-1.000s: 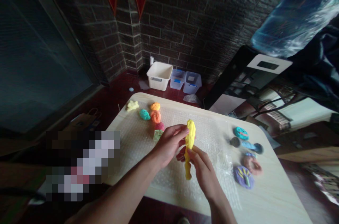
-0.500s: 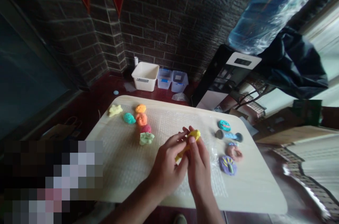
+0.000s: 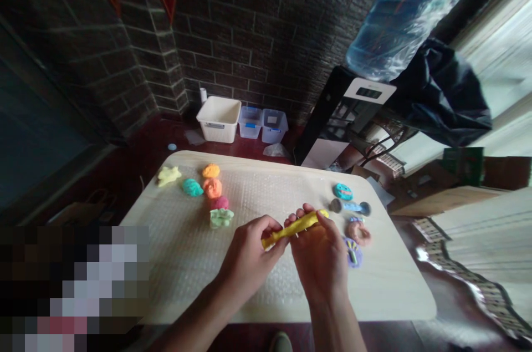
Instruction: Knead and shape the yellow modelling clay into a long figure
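Since the earlier frame, the yellow clay roll [image 3: 293, 228] has gone from a short bunch inside both hands to a long, thin rod lying almost level across them. The camera view has also shifted slightly.

Grip: both hands are closed on the roll. The left hand [image 3: 249, 244] curls around its lower-left part, and the tapered left end sticks out past the fingers. The right hand [image 3: 319, 259] wraps the upper-right part, with the blunt right end showing just beyond it. The two hands sit just beside each other, with a short stretch of clay visible between them. Both palms turn inward and the wrists are bent. The forearms rise from the bottom edge of the view, the left one slanting in from the lower left.

The hands hover over bubble wrap [image 3: 253, 191] spread on a pale wooden table [image 3: 394, 291]. Left of them lies a row of clay pieces: a yellow star-like piece [image 3: 169, 176], a teal lump [image 3: 193, 187], an orange lump [image 3: 211, 171], an orange swirl [image 3: 212, 188], a pink lump [image 3: 219, 203] and a green piece [image 3: 221, 218]. To the right are a teal disc [image 3: 343, 192], a blue dumbbell shape [image 3: 350, 207], a pinkish ring [image 3: 357, 231] and a purple disc [image 3: 353, 253], the last partly hidden by the right hand.
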Demonstrator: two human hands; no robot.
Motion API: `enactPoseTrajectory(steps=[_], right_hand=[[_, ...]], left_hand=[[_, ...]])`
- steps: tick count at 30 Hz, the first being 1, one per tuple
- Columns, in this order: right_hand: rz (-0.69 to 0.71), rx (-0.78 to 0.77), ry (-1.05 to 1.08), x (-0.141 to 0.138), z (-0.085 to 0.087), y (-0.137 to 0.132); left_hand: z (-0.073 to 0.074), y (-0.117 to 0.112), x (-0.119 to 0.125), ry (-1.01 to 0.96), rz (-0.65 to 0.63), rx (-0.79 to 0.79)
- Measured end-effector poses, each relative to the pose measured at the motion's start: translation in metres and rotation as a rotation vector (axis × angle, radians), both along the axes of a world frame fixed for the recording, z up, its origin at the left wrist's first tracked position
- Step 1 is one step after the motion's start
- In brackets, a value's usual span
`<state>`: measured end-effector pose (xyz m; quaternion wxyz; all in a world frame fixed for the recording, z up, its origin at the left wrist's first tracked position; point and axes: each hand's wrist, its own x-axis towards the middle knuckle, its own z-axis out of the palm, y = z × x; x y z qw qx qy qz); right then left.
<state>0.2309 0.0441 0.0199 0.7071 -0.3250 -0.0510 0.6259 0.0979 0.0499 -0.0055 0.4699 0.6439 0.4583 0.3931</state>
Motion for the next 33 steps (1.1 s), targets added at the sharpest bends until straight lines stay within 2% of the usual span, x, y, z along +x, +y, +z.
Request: enactPoseTrajectory(steps=[6, 10, 15, 18, 23, 29, 33], right_hand=[[-0.06, -0.086, 0.11, 0.009, 0.001, 0.003], [-0.079, -0.095, 0.183, 0.019, -0.003, 0.001], [-0.019, -0.021, 0.275, 0.032, -0.021, -0.002], [0.001, 0.068, 0.284, 0.037, -0.03, -0.003], [0.016, 0.089, 0.255, 0.04, -0.029, -0.003], [0.013, 0.005, 0.222, 0.041, -0.021, -0.001], [-0.006, -0.035, 0.19, 0.041, -0.022, 0.001]], left_hand=[[0.0, -0.009, 0.006, 0.097, -0.023, 0.095], [-0.006, -0.013, 0.011, 0.171, -0.023, 0.231], [-0.012, -0.017, 0.018, 0.289, -0.038, 0.491], [-0.013, -0.018, 0.019, 0.34, -0.063, 0.587], [-0.013, -0.018, 0.02, 0.354, -0.079, 0.622], [-0.016, -0.018, 0.022, 0.347, -0.085, 0.625], [-0.02, -0.016, 0.023, 0.335, -0.081, 0.645]])
